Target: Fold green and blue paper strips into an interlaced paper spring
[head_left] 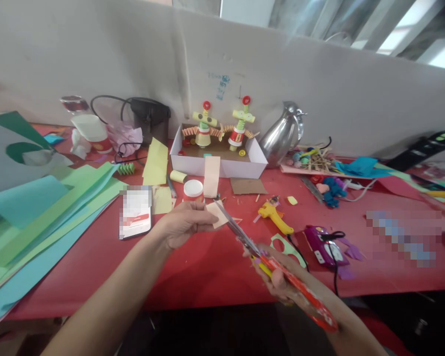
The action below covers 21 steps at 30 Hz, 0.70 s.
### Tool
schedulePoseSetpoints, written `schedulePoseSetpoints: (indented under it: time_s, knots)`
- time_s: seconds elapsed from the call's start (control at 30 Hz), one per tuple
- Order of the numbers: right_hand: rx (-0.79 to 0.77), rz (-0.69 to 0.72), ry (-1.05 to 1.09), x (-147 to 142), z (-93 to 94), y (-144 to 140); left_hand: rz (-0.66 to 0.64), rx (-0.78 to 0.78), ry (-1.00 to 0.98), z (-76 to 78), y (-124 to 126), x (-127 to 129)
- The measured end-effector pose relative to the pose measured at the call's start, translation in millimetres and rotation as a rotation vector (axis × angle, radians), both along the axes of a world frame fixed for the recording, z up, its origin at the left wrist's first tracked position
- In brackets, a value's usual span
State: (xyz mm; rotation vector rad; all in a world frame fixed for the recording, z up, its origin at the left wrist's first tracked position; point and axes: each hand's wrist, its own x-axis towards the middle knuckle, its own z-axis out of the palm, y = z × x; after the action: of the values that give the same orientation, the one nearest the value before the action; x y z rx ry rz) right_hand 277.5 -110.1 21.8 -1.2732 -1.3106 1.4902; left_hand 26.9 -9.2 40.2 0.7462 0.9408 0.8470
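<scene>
My left hand [183, 222] is closed, pinching a small piece of peach-coloured paper [218, 215] between thumb and fingers over the middle of the table. In my right hand [278, 282] are red-handled scissors [300, 289], gripped round the handles. The blades point up and left, their tips touching or just beside the paper's edge; whether they are parted I cannot tell. A yellow part [264, 268] shows by the right fingers. Just beyond the left hand stands a paper cup [193, 188], bottom up, partly hidden by the hand. A peach paper strip [211, 176] leans on the box behind.
A white box [222, 167] holds two paper figures [203, 133]. Nearby are a yellow glue gun [276, 217], a phone [136, 212], a purple device [324, 247] with a cable, and a steel jug [282, 133]. Coloured paper sheets [40, 222] cover the left side.
</scene>
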Motion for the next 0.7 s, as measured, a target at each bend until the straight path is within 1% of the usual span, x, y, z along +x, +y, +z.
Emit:
schedulePoseSetpoints:
  time_s: [0.17,0.33,0.43,0.63,0.7]
  knots:
    - [0.021,0.059,-0.035,-6.7,-1.6,-3.0,-0.021,0.0,-0.057,-1.9,0.5,-0.9]
    - [0.062,0.096,-0.105,-7.4,-10.0,-1.0,-0.003,-0.023,-0.066,-2.2,-0.1,-1.7]
    - [0.057,0.122,-0.134,-5.7,-14.6,0.2,-0.015,-0.037,-0.088,-1.8,-0.9,-2.4]
    - [0.052,0.165,-0.099,-2.4,-21.1,3.5,-0.035,-0.025,-0.033,-3.9,-0.9,-4.0]
    - [0.058,0.158,-0.095,-2.6,-20.8,3.7,-0.038,-0.025,-0.028,-4.6,-0.7,-4.3]
